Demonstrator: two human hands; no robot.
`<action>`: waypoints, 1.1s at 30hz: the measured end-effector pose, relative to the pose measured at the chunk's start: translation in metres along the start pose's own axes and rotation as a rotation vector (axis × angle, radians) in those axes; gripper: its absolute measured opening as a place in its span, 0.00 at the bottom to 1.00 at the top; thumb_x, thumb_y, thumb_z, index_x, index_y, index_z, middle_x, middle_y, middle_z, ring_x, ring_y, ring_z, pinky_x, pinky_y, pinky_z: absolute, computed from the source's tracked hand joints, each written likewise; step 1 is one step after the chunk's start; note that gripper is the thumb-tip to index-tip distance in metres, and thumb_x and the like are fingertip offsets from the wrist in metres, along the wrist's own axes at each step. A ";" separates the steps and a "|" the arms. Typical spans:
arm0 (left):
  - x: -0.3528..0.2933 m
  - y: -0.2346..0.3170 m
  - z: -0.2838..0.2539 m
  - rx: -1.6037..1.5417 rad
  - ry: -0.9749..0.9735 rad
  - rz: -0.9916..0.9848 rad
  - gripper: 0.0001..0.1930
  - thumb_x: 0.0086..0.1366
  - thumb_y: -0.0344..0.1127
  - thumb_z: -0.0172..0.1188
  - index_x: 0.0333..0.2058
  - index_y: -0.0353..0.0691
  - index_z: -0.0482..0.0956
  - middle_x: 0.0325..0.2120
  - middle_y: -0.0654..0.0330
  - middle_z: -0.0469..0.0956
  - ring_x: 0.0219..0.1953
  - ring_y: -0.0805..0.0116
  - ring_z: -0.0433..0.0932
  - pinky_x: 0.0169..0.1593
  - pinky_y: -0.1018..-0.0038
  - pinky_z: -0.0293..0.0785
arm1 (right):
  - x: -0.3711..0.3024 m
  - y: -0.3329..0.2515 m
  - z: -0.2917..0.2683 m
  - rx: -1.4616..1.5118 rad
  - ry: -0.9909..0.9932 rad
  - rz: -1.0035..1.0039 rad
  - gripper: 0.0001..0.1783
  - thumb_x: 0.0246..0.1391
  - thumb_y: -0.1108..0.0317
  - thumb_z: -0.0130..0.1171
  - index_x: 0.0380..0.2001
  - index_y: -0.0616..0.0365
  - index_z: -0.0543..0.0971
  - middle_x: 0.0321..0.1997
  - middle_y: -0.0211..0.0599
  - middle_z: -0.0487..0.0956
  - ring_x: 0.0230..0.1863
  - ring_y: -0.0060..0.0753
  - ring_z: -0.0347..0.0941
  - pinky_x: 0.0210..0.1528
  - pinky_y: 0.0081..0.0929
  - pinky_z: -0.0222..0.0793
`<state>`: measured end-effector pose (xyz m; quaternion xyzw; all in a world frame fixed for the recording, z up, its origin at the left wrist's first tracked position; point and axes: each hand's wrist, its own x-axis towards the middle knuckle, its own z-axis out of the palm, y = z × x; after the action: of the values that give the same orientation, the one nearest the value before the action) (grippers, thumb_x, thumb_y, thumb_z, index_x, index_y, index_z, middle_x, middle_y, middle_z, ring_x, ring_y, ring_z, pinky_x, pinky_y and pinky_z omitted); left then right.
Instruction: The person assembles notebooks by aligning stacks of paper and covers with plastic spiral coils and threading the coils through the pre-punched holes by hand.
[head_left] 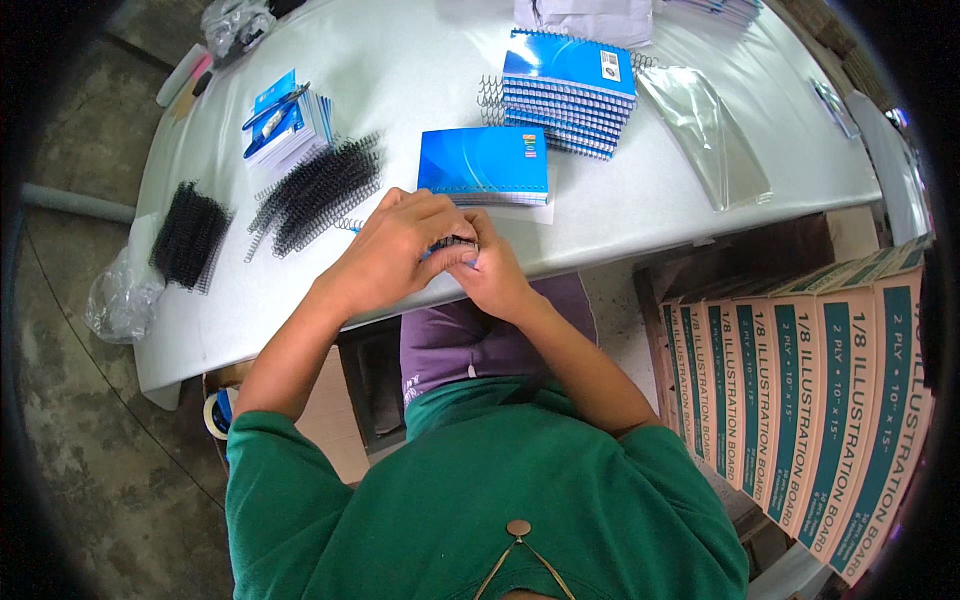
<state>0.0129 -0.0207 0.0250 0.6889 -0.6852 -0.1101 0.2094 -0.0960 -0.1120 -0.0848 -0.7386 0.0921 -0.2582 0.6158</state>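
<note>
Close together at the table's near edge, my left hand [410, 235] and my right hand [492, 272] are both closed on a blue notebook [471, 263], mostly hidden by the fingers. Dark spiral wire shows between the thumbs, and a coil end [347, 225] sticks out left of my left hand. Just beyond them lies a stack of blue-covered notebooks [484, 158] with punched holes along the near edge. Left of my hands are two heaps of black spiral coils, a larger one [315, 195] and a smaller one [190, 237].
Spiral-bound blue notebooks [568, 90] are piled at the back. Booklets [285, 120] with a pen-like tool on top stand far left. A clear plastic sheet [710, 135] lies on the white table [600, 225]. Cardboard boxes [790, 390] fill the right side; a plastic bag [125, 297] hangs left.
</note>
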 end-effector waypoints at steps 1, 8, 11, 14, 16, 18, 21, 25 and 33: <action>0.000 -0.001 -0.001 0.014 -0.001 0.014 0.09 0.53 0.37 0.62 0.34 0.44 0.77 0.33 0.62 0.74 0.38 0.63 0.71 0.41 0.69 0.59 | 0.000 0.001 0.000 -0.005 0.004 -0.024 0.25 0.47 0.71 0.59 0.48 0.60 0.62 0.41 0.52 0.74 0.45 0.56 0.72 0.41 0.38 0.69; -0.001 0.009 0.003 0.045 0.044 -0.056 0.11 0.49 0.34 0.65 0.33 0.44 0.78 0.31 0.62 0.76 0.38 0.65 0.73 0.41 0.70 0.60 | 0.000 0.006 0.001 0.019 0.010 -0.098 0.24 0.47 0.74 0.57 0.48 0.60 0.62 0.43 0.50 0.73 0.44 0.56 0.72 0.41 0.38 0.69; -0.004 0.013 0.004 0.045 0.077 -0.090 0.10 0.47 0.32 0.65 0.31 0.44 0.78 0.30 0.62 0.76 0.38 0.64 0.73 0.40 0.70 0.60 | 0.001 0.001 0.000 0.028 -0.027 -0.063 0.24 0.47 0.75 0.56 0.48 0.60 0.62 0.43 0.51 0.73 0.45 0.55 0.72 0.42 0.37 0.68; 0.001 0.020 -0.003 0.106 0.039 -0.101 0.11 0.46 0.33 0.66 0.31 0.44 0.78 0.30 0.61 0.76 0.39 0.64 0.73 0.40 0.69 0.60 | -0.001 0.000 -0.001 0.060 -0.057 -0.023 0.25 0.46 0.75 0.57 0.48 0.60 0.62 0.45 0.51 0.72 0.47 0.51 0.71 0.44 0.36 0.67; 0.005 0.024 -0.005 0.126 -0.001 -0.161 0.13 0.46 0.35 0.66 0.34 0.45 0.77 0.31 0.60 0.76 0.37 0.64 0.73 0.41 0.68 0.61 | -0.005 -0.002 -0.003 0.084 -0.065 -0.008 0.26 0.46 0.75 0.58 0.49 0.60 0.62 0.47 0.50 0.70 0.49 0.47 0.70 0.47 0.35 0.66; 0.010 0.030 -0.009 0.147 0.044 -0.133 0.16 0.45 0.38 0.67 0.36 0.47 0.77 0.32 0.59 0.75 0.36 0.63 0.73 0.41 0.67 0.62 | -0.009 -0.009 -0.010 0.084 -0.054 -0.010 0.27 0.46 0.75 0.58 0.50 0.60 0.62 0.49 0.48 0.69 0.52 0.44 0.68 0.51 0.34 0.64; 0.023 0.035 -0.035 0.163 0.266 -0.037 0.22 0.43 0.42 0.69 0.40 0.48 0.77 0.34 0.59 0.75 0.34 0.58 0.74 0.41 0.66 0.65 | -0.003 -0.048 -0.053 -0.132 0.148 -0.360 0.28 0.47 0.73 0.59 0.52 0.60 0.61 0.51 0.45 0.68 0.53 0.40 0.65 0.56 0.32 0.59; 0.068 0.034 -0.070 0.122 0.380 0.011 0.12 0.50 0.27 0.63 0.36 0.39 0.79 0.35 0.55 0.78 0.37 0.59 0.77 0.41 0.73 0.72 | 0.035 -0.096 -0.124 -0.174 0.444 -0.585 0.19 0.45 0.82 0.59 0.43 0.58 0.72 0.42 0.40 0.76 0.39 0.33 0.74 0.46 0.25 0.69; 0.136 -0.034 0.022 0.229 0.688 -0.018 0.22 0.57 0.42 0.60 0.47 0.37 0.73 0.45 0.52 0.75 0.48 0.55 0.73 0.52 0.67 0.68 | 0.082 -0.006 -0.192 -0.282 0.407 -0.324 0.28 0.55 0.65 0.48 0.59 0.58 0.62 0.60 0.55 0.64 0.65 0.42 0.53 0.64 0.29 0.47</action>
<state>0.0387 -0.1597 0.0090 0.7106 -0.5765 0.2037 0.3481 -0.1231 -0.3136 -0.0360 -0.7551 0.1295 -0.4804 0.4268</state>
